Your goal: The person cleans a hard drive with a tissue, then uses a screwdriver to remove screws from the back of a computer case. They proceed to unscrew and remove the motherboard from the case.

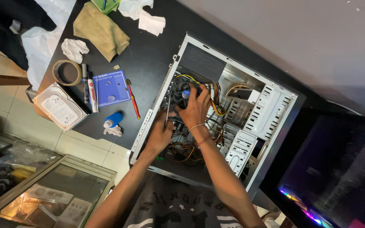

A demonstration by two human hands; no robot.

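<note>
Both your arms reach up from the bottom of the frame into the open computer case [275, 90] in the middle. Its metal walls sit close around them. Your left hand [160, 134] pinches a thin screwdriver [168, 110]. Just above it, your right hand [195, 109] spreads over the round fan [181, 92].

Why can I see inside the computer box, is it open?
Open. The computer box lies on its side with no side cover, so wires and fan show.
</note>
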